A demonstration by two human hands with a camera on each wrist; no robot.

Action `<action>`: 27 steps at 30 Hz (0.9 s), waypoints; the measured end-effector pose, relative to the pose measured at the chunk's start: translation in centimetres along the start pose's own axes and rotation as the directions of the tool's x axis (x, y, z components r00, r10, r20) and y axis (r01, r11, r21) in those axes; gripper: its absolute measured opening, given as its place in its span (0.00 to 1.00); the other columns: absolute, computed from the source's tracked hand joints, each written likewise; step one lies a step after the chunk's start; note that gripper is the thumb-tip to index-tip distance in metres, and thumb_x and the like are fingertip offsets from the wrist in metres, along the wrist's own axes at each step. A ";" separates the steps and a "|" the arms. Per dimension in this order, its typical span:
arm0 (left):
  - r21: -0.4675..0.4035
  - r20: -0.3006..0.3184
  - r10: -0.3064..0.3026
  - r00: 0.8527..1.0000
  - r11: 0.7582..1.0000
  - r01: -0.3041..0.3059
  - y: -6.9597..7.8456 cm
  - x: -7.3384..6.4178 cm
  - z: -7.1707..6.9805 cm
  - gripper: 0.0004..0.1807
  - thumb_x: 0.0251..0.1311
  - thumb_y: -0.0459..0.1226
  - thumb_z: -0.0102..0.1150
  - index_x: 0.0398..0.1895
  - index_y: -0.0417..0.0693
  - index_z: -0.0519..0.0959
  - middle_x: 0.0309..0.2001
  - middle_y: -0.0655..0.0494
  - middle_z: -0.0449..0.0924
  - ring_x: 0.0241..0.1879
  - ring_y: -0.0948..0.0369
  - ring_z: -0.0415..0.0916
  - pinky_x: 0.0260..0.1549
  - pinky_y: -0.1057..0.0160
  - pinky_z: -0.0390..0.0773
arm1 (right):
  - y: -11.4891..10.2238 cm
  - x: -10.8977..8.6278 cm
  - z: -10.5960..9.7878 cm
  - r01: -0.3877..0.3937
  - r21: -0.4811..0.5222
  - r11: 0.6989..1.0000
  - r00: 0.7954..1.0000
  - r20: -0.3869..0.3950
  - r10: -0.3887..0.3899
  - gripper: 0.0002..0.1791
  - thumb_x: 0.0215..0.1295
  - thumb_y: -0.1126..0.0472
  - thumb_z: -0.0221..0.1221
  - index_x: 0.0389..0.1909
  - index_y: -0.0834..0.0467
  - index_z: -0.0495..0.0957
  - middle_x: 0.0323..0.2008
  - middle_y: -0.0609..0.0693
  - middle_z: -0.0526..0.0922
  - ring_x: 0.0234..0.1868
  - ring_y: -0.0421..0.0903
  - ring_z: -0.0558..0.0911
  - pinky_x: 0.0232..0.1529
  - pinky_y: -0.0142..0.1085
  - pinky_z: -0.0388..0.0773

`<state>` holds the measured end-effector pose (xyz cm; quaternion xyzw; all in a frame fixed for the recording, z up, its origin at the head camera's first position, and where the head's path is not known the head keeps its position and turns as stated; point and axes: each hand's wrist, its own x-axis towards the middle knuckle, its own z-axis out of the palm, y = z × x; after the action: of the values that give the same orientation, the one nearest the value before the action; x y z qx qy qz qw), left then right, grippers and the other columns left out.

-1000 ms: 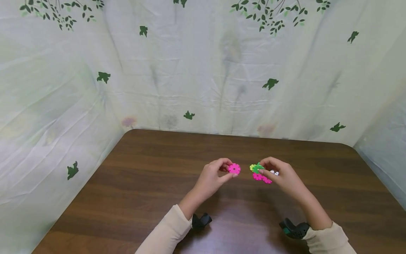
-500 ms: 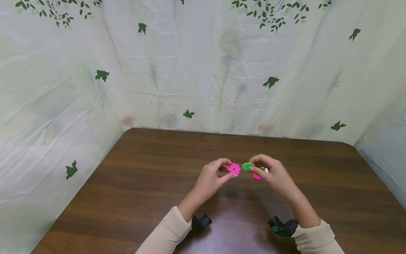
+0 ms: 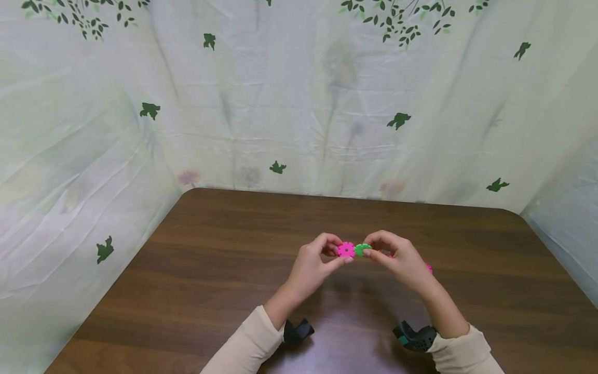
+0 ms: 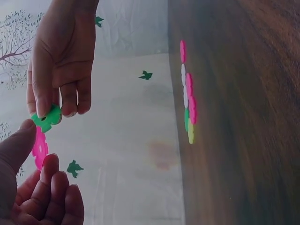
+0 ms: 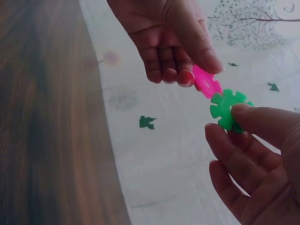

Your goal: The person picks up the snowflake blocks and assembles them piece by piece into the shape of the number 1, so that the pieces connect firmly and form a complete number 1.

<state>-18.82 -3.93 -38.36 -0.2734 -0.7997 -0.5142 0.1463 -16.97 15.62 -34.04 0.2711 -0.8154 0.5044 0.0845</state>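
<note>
I see two black wrist cameras [image 3: 295, 332] at bottom centre; beyond, just below mid-frame, the left hand [image 3: 312, 264] pinches one pink disc [image 3: 344, 246], the right hand [image 3: 403, 259] one green disc [image 3: 360, 250], edges meeting. The latter hides most other discs [image 4: 189, 86], three pink, on the table [image 3: 233, 249]; a curtain [image 3: 299, 104] hangs behind.

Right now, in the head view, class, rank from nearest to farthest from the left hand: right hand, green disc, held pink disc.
1. Held pink disc: pinched by the left hand.
2. Green disc: right of the pink.
3. Right hand: farther right, pinching the green disc.
</note>
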 end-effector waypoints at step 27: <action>-0.316 0.058 -0.131 0.990 0.938 0.142 2.6 -0.5 -0.4 0.16 0.46 0.29 0.65 0.38 0.34 0.72 0.33 0.47 0.79 0.29 0.64 0.74 0.29 0.69 0.75 | 1.4 -0.1 0.6 0.182 0.150 0.972 0.983 -0.049 -0.176 0.10 0.48 0.81 0.58 0.30 0.66 0.77 0.27 0.57 0.79 0.25 0.40 0.76 0.22 0.32 0.73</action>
<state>-16.88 -3.62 -36.50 -0.2465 -0.7255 -0.6407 0.0498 -17.55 15.64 -35.47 0.3403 -0.7448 0.5607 0.1228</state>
